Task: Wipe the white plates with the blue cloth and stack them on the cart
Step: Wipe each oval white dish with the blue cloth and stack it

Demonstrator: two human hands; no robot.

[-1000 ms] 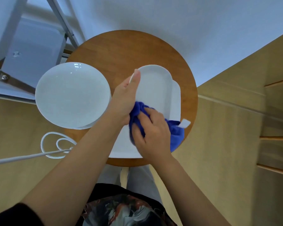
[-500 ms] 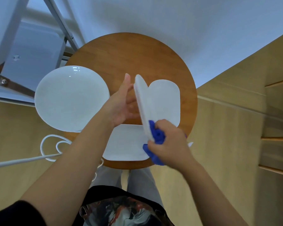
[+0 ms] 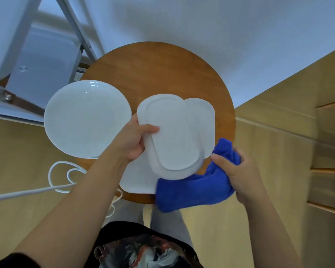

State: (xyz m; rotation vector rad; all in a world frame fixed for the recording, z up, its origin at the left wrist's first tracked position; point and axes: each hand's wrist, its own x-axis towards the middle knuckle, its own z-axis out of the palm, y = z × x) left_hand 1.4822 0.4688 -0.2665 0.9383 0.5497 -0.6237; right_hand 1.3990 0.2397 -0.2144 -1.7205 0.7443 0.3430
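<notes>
Soft, even indoor light; faint glare on the round plate [image 3: 87, 118]; wide-angle bending at edges; slight motion blur.

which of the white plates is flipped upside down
The oblong plate gripped in the left hand: its raised foot ring faces up. The round plate and the others on the table sit right side up.
</notes>
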